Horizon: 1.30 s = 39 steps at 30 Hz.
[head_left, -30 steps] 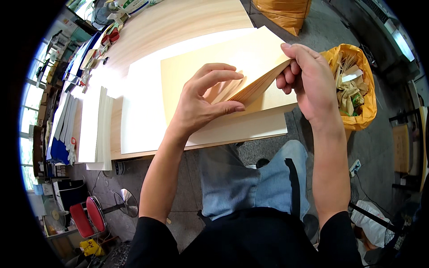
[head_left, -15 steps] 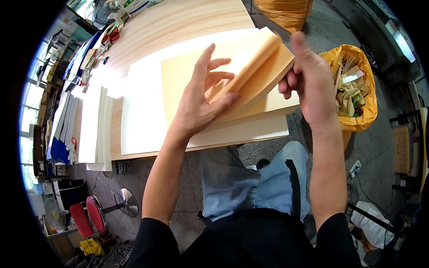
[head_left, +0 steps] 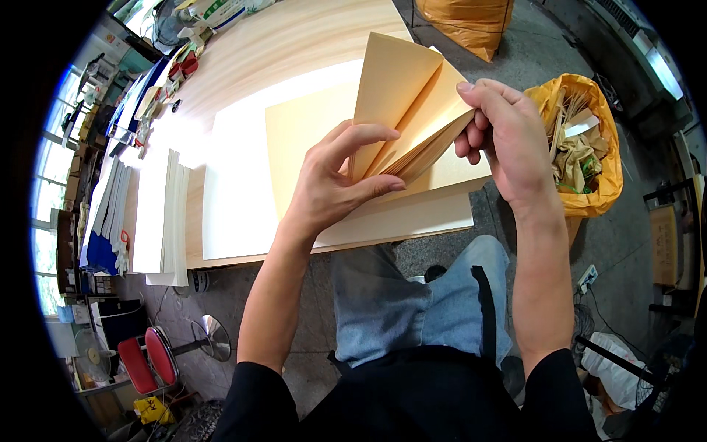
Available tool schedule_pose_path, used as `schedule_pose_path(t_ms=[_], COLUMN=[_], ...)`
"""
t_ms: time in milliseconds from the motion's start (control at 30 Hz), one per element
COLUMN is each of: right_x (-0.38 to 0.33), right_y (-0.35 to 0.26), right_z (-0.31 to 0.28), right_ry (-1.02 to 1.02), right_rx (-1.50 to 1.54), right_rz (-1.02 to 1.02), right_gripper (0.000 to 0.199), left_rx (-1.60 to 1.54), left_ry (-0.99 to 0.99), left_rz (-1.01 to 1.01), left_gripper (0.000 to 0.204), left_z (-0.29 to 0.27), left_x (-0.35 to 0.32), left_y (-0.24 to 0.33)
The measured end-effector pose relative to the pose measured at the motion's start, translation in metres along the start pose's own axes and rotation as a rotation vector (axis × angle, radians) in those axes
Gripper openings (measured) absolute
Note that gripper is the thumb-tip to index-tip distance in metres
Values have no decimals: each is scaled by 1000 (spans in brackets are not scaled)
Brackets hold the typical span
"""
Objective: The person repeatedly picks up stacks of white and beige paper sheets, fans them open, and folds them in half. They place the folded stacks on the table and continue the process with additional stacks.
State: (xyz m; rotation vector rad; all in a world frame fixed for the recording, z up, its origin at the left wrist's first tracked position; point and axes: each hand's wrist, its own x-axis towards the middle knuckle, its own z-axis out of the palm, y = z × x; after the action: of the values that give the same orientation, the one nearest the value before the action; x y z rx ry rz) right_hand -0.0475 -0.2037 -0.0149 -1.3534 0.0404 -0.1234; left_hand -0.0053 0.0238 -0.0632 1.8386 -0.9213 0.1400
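Both my hands hold up a thin stack of cream paper leaves (head_left: 398, 81), fanned apart like a booklet, one broad leaf standing up at the left. My left hand (head_left: 317, 180) supports its lower left side, thumb along the near edge and index finger curved over the leaves. At the right edge, my right hand (head_left: 508, 140) pinches the leaves between thumb and bent fingers. Below the stack lies a larger cream sheet (head_left: 294, 132), on top of wide white sheets (head_left: 236, 199). Part of my left hand's fingers are hidden behind the leaves.
The pale wooden table (head_left: 309, 33) stretches away from me. Stacked white paper (head_left: 175, 214) and grey-blue bundles (head_left: 107, 214) stand at the left. Scissors with red handles (head_left: 184, 66) lie farther back. An orange-lined waste bin (head_left: 604, 177) stands right; a red stool (head_left: 158, 353) is lower left.
The leaves, earlier bent over in a curl, now stand fanned open with one leaf upright at the left. My right thumb has come down onto the edge.
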Motion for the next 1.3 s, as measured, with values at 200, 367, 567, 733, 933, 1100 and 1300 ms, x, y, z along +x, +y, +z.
schedule_pose_path(t_ms=[200, 367, 567, 733, 933, 1100, 1300], right_x=[-1, -4, -2, -1, 0, -3, -1], right_y=[0, 4, 1, 3, 7, 6, 17], right_z=[2, 9, 12, 10, 6, 6, 11], right_ry=[12, 86, 68, 79, 44, 53, 141], right_rx=[-62, -153, -74, 88, 69, 104, -53], right_rz=[-34, -106, -72, 7, -19, -46, -155], right_gripper=[37, 45, 31, 33, 33, 40, 38], left_rx=[-70, -129, -1, 89, 8, -67, -16], left_ry=[-66, 41, 202, -22, 17, 5, 240], left_rz=[-95, -70, 21, 59, 30, 15, 14], left_gripper=[59, 49, 32, 41, 46, 46, 37], left_z=[-5, 1, 7, 0, 0, -1, 14], left_x=[-1, -1, -1, 1, 1, 0, 1], left_y=[0, 5, 3, 5, 3, -2, 8])
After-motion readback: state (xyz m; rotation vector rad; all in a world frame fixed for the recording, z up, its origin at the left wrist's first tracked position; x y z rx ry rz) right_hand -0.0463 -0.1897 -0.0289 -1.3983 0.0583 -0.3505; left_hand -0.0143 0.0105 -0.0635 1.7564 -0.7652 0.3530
